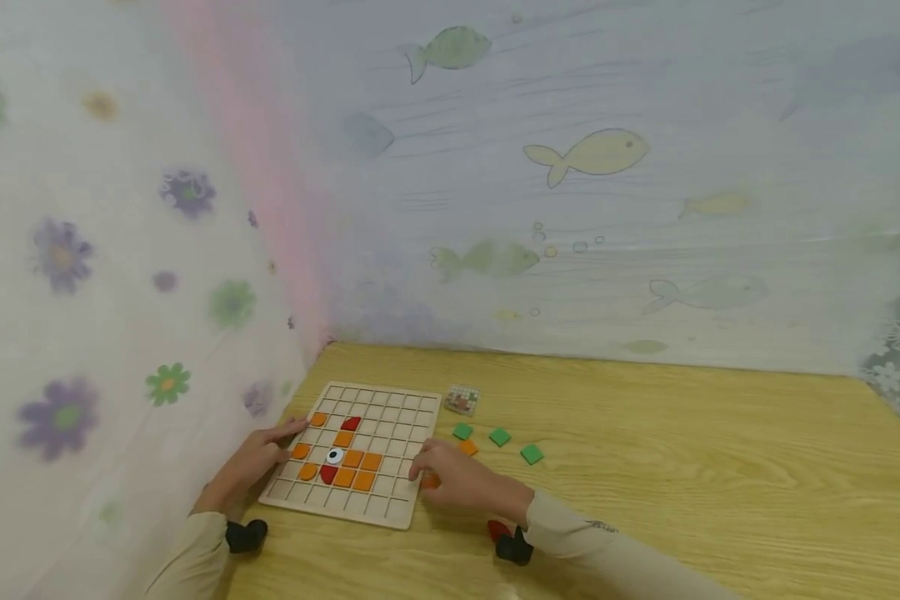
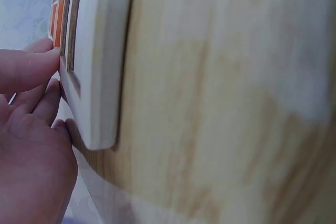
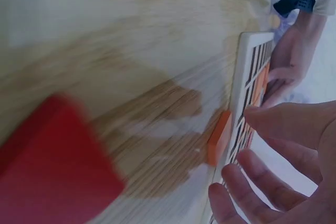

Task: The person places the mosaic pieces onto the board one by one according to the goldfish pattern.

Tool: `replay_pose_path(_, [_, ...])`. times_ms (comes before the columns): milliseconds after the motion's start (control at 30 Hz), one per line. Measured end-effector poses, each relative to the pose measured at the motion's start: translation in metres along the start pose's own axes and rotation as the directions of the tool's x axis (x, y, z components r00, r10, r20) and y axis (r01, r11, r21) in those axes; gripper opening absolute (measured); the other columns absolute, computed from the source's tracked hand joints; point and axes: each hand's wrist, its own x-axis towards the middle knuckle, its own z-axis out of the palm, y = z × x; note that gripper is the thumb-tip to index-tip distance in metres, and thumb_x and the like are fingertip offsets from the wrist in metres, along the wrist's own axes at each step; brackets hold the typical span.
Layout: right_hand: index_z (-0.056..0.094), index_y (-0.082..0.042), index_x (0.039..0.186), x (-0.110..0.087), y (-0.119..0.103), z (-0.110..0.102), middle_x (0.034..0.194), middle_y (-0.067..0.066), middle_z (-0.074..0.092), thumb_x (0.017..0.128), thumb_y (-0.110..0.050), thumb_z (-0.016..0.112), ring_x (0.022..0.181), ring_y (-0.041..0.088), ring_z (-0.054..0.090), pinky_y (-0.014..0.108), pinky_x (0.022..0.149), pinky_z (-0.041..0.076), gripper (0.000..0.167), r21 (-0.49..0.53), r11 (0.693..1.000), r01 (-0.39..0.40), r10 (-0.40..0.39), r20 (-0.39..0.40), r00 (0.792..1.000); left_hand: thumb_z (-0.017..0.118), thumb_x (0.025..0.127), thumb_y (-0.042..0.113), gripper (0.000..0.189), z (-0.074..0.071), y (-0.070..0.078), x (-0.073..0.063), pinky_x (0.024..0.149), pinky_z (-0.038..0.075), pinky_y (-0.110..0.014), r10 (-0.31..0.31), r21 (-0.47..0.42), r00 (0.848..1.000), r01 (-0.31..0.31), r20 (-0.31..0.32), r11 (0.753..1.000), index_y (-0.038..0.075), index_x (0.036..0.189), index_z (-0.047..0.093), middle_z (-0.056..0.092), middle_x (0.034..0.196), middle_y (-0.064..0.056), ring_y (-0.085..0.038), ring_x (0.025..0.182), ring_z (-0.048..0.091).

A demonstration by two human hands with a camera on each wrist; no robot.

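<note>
A wooden grid board (image 1: 381, 506) lies on the table, with orange squares (image 1: 352, 459), rounded orange pieces (image 1: 301, 451), red pieces (image 1: 351, 423) and a white eye tile (image 1: 334, 456) in its cells. My left hand (image 1: 249, 460) rests at the board's left edge; in the left wrist view its thumb (image 2: 29, 70) touches the rim. Over the right edge is my right hand (image 1: 457, 477), fingers loosely bent. No piece shows between its thumb and fingers in the right wrist view. Beside the board, below that hand, lies an orange tile (image 3: 219, 139).
Green tiles (image 1: 500, 437) and another orange tile (image 1: 468, 448) lie right of the board. A small patterned card (image 1: 462, 400) is near its far right corner. A red piece (image 1: 498, 531) lies by the right wrist. Fabric walls border the table (image 1: 682, 467) left and back.
</note>
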Motion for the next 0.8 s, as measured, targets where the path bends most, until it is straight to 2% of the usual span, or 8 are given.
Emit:
replay_pose_path(367, [0.073,-0.009,0.097,-0.02,0.01,-0.005,0.092,-0.004,0.058,0.08,-0.001,0.066,0.083,0.006,0.051,0.017,0.068,0.044,0.02,-0.017,1.0,-0.011,0.011,0.024,1.0,0.047,0.083,-0.004,0.061,0.0,0.006,-0.005,0.109,0.012,-0.056,0.005,-0.002,1.0,-0.005,0.003,1.0,0.002,0.144,0.039,0.016,0.154,-0.021,-0.04,0.142,0.006])
replay_pose_path(500, [0.072,-0.009,0.092,-0.021,0.009,-0.004,0.09,-0.005,0.057,0.079,-0.004,0.069,0.082,0.007,0.051,0.018,0.068,0.045,0.014,0.006,1.0,-0.021,0.021,0.003,1.0,0.047,0.083,-0.004,0.062,0.0,0.005,-0.005,0.109,0.012,-0.056,-0.005,-0.006,1.0,0.005,0.001,1.0,0.003,0.144,0.039,0.015,0.154,-0.021,-0.04,0.142,0.005])
replay_pose_path(600, [0.072,-0.007,0.091,-0.018,0.008,-0.002,0.088,-0.002,0.057,0.079,-0.005,0.072,0.075,0.006,0.051,0.016,0.065,0.044,0.013,0.028,0.999,-0.02,0.02,-0.01,1.0,0.047,0.082,-0.005,0.062,0.0,0.004,-0.004,0.109,0.012,-0.056,-0.009,-0.005,1.0,0.009,-0.006,1.0,0.003,0.144,0.039,0.015,0.154,-0.022,-0.04,0.142,0.006])
replay_pose_path(800, [0.071,-0.004,0.088,-0.015,0.007,0.002,0.082,0.001,0.057,0.077,0.004,0.068,0.064,-0.001,0.051,0.013,0.058,0.044,0.014,0.057,0.998,-0.001,0.003,-0.033,0.999,0.048,0.081,-0.005,0.062,0.001,0.002,-0.003,0.109,0.014,-0.055,0.002,0.01,1.0,-0.002,-0.017,1.0,0.002,0.143,0.04,0.016,0.153,-0.025,-0.041,0.141,0.009])
